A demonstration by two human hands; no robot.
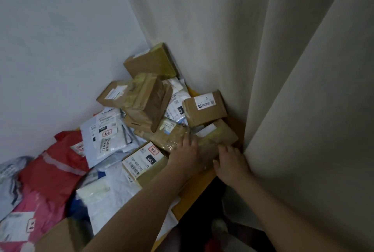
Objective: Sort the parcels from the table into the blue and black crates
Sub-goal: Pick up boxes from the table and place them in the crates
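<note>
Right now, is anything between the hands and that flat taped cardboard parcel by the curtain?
Nothing visible: the left hand and right hand already rest on the flat taped brown cardboard parcel. No crates are in view.

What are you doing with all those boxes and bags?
A person is sorting a heap of parcels on a yellow table in the corner, beside a curtain. Both hands are on one flat brown parcel wrapped in clear tape: the left hand lies on top of it, and the right hand is at its near edge. It has not been lifted yet. No crates are in view.
</note>
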